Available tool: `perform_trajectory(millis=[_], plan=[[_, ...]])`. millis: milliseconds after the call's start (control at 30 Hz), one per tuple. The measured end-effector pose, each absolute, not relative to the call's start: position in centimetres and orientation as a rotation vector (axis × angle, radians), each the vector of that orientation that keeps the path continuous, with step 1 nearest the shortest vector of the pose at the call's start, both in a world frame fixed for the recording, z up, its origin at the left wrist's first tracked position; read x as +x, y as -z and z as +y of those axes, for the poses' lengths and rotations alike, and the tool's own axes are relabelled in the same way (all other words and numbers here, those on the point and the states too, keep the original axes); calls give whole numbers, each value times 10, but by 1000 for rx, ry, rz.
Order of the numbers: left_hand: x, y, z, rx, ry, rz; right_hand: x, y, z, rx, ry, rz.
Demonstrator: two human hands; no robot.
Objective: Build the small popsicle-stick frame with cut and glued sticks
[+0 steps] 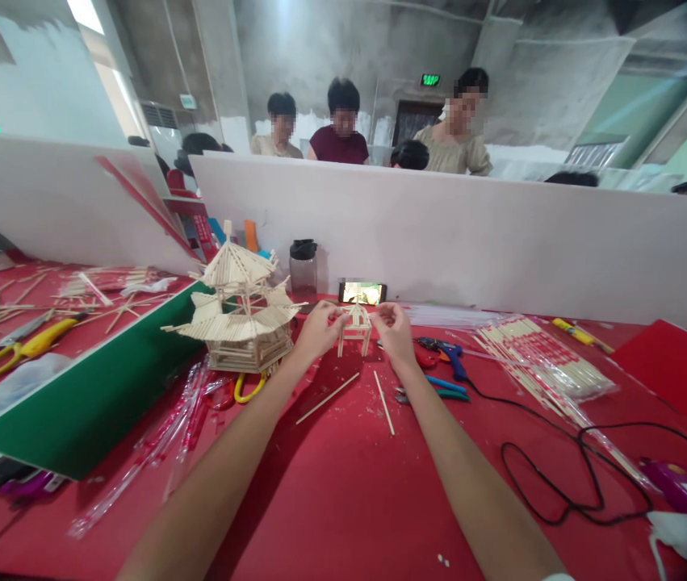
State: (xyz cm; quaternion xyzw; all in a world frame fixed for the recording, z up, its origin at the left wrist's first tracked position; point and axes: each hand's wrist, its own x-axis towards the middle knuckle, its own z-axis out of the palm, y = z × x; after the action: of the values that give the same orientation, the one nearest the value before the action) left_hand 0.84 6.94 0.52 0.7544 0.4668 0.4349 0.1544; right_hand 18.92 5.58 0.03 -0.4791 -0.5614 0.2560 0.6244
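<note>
A small stick frame [355, 325] stands on the red table [343, 484], held from both sides. My left hand [319, 329] pinches its left edge with closed fingers. My right hand [392, 331] grips its right edge the same way. A finished stick pagoda model [237, 311] stands just left of my left hand, partly on a green board [94, 395]. Two loose sticks [355, 395] lie on the table just in front of my wrists.
A phone [362, 292] and a dark-lidded jar [303, 266] stand against the white partition [470, 234]. A blue glue gun [449, 353] with a black cord, packed chopsticks [546, 359], yellow scissors [13, 351] and plastic wrappers [161, 436] lie around. Several people stand behind the partition.
</note>
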Motion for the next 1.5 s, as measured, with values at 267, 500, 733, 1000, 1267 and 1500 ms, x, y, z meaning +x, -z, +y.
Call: perform_trajectory(millis=[267, 500, 733, 1000, 1267, 1500], plan=[[8, -6, 71, 2179, -1262, 1251, 198, -1, 63, -1022, -914, -1342], [9, -5, 74, 2146, -1251, 1267, 191, -2, 64, -974, -1085, -1329], [11, -5, 75, 2140, -1266, 1245, 191, -6, 65, -961, -1123, -1316], [12, -6, 73, 2145, -1262, 1239, 195, -8, 66, -984, -1127, -1339], [11, -4, 74, 2151, -1248, 1246, 196, -6, 68, -975, -1098, -1395], [10, -4, 76, 2158, -1249, 1235, 195, -6, 69, -970, -1125, -1382]])
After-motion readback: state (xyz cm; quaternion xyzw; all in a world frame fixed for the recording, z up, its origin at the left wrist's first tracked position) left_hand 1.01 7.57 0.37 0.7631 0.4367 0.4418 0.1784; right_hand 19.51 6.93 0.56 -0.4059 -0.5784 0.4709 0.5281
